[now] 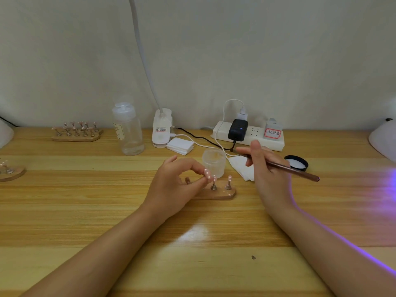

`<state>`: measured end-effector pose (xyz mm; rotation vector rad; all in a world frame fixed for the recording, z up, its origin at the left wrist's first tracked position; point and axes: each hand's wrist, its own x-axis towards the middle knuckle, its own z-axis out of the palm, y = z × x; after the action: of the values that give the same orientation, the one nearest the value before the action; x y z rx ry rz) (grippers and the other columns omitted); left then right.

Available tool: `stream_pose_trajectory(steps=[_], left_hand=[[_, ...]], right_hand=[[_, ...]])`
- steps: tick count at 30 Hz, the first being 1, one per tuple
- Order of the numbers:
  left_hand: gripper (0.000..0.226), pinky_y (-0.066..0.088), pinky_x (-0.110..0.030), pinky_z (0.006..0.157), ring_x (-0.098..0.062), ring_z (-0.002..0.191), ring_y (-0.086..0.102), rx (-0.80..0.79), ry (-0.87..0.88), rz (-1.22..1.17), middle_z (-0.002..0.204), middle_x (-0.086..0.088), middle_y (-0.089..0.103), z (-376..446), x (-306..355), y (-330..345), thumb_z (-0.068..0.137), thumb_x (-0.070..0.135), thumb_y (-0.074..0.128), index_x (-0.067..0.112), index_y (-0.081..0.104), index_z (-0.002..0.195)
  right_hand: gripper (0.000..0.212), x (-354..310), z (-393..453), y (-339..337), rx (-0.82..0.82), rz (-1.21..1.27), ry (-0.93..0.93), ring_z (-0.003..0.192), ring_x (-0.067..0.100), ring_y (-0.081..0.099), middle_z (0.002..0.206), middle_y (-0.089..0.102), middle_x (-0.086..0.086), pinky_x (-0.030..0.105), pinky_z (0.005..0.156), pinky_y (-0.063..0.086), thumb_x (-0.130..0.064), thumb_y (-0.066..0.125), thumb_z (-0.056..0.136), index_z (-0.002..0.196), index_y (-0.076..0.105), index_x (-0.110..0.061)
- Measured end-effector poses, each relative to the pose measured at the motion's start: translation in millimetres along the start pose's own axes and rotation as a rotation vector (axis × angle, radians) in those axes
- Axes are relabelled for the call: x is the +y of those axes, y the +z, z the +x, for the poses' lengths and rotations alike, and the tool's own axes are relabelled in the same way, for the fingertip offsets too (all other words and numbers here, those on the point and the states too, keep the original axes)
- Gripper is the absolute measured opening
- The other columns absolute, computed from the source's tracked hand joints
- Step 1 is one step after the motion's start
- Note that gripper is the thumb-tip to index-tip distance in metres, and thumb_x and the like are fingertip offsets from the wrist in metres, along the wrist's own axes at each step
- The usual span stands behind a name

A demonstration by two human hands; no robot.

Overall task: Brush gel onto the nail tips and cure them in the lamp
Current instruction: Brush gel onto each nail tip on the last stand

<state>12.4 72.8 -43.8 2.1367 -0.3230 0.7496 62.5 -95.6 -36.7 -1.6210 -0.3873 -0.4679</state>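
A small wooden holder [222, 195] lies mid-table with metal stands on it. Two stands carry pink dotted nail tips [229, 179]. My left hand [175, 181] is over the holder's left part and pinches one pink dotted nail tip [207, 173] between thumb and forefinger. My right hand [265, 168] grips a brown brush [295, 170], its handle pointing right and its tip toward the frosted gel jar [214, 162] behind the holder. The jar stands without its lid. The curing lamp [383, 142] sits at the far right edge, casting purple light on the table.
The black jar lid [296, 162] lies right of my right hand. White wipes [241, 168] lie beside the jar, cotton pads [180, 145] behind it. A clear bottle [128, 131], desk-lamp base [161, 129], power strip [248, 135] and other nail holders [77, 131] line the back.
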Motion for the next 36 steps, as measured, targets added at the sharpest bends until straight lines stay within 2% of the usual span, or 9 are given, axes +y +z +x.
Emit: stream_pose_trajectory(steps=[5, 9, 13, 16, 20, 25, 28, 33, 36], left_hand=[[0.012, 0.022, -0.013, 0.103, 0.01, 0.082, 0.06, 0.013, -0.011, -0.075, 0.071, 0.034, 0.062, 1.1, 1.5, 0.0, 0.066, 0.037, 0.065, 0.044, 0.06, 0.074], [0.012, 0.029, -0.03, 0.105, 0.011, 0.083, 0.06, 0.019, 0.018, -0.113, 0.076, 0.038, 0.062, 2.4, 0.1, 0.6, 0.069, 0.034, 0.064, 0.043, 0.061, 0.077], [0.012, 0.049, -0.053, 0.081, 0.009, 0.083, 0.06, 0.046, 0.013, -0.163, 0.075, 0.03, 0.065, 2.7, -1.2, 0.3, 0.069, 0.03, 0.066, 0.037, 0.066, 0.08], [0.011, 0.051, -0.052, 0.075, 0.008, 0.083, 0.06, 0.061, 0.022, -0.17, 0.079, 0.025, 0.065, 3.0, -1.5, 1.3, 0.07, 0.027, 0.066, 0.029, 0.068, 0.081], [0.012, 0.051, -0.05, 0.074, 0.006, 0.083, 0.061, 0.066, 0.018, -0.161, 0.081, 0.021, 0.066, 2.9, -2.8, 1.6, 0.072, 0.02, 0.069, 0.022, 0.07, 0.084], [0.016, 0.05, -0.042, 0.08, -0.001, 0.082, 0.063, 0.075, 0.036, -0.144, 0.082, 0.018, 0.066, 3.3, -3.9, 1.1, 0.072, 0.014, 0.071, 0.022, 0.069, 0.086], [0.016, 0.051, -0.038, 0.08, -0.004, 0.082, 0.064, 0.074, 0.02, -0.147, 0.082, 0.015, 0.067, 3.3, -4.6, 1.2, 0.073, 0.012, 0.071, 0.021, 0.07, 0.086], [0.012, 0.052, -0.036, 0.078, -0.004, 0.083, 0.063, 0.073, 0.007, -0.149, 0.082, 0.015, 0.068, 2.7, -3.7, 0.5, 0.072, 0.019, 0.069, 0.021, 0.07, 0.084], [0.012, 0.052, -0.035, 0.079, -0.003, 0.082, 0.063, 0.074, 0.006, -0.143, 0.082, 0.015, 0.067, 3.1, -3.6, 0.4, 0.072, 0.021, 0.068, 0.021, 0.07, 0.084]], right_hand=[[0.017, -5.0, 6.3, 1.6, 0.025, 0.044, -0.001, 0.054, -0.006, 0.055, 0.056, 0.061, -0.007, 0.007, 0.056, 0.041, -0.028, 0.058, 0.088, 0.073, 0.06, -0.019], [0.03, -11.2, 22.0, 7.7, -0.011, -0.021, -0.048, 0.046, -0.003, 0.054, 0.049, 0.061, -0.005, 0.007, 0.051, 0.039, -0.03, 0.069, 0.081, 0.063, 0.05, -0.016], [0.037, -13.6, 47.2, 15.2, -0.083, -0.285, -0.068, 0.048, 0.001, 0.054, 0.046, 0.054, -0.008, 0.016, 0.051, 0.042, -0.038, 0.072, 0.076, 0.054, 0.048, -0.02], [0.039, -13.0, 60.2, 24.6, -0.223, -0.397, -0.08, 0.048, -0.002, 0.052, 0.042, 0.05, -0.011, 0.008, 0.046, 0.036, -0.031, 0.072, 0.078, 0.049, 0.047, -0.022], [0.035, -10.0, 65.6, 35.3, -0.397, -0.564, -0.051, 0.059, 0.011, 0.054, 0.056, 0.053, -0.001, 0.024, 0.057, 0.042, -0.026, 0.068, 0.08, 0.053, 0.048, -0.017], [0.029, -9.5, 66.8, 41.0, -0.465, -0.616, -0.05, 0.058, 0.009, 0.049, 0.059, 0.051, 0.0, 0.02, 0.053, 0.038, -0.018, 0.065, 0.08, 0.056, 0.049, -0.016], [0.028, -10.7, 67.3, 37.4, -0.427, -0.575, -0.03, 0.058, 0.011, 0.052, 0.057, 0.053, 0.0, 0.02, 0.054, 0.041, -0.015, 0.064, 0.079, 0.055, 0.05, -0.015], [0.029, -16.3, 72.3, 25.1, -0.216, -0.326, 0.063, 0.041, -0.001, 0.055, 0.045, 0.055, -0.008, 0.008, 0.042, 0.04, -0.016, 0.068, 0.079, 0.054, 0.053, -0.014], [0.026, -18.9, 72.3, 17.1, -0.201, -0.239, 0.182, 0.04, -0.001, 0.056, 0.049, 0.06, -0.002, 0.008, 0.04, 0.04, -0.023, 0.069, 0.081, 0.062, 0.055, -0.012]])
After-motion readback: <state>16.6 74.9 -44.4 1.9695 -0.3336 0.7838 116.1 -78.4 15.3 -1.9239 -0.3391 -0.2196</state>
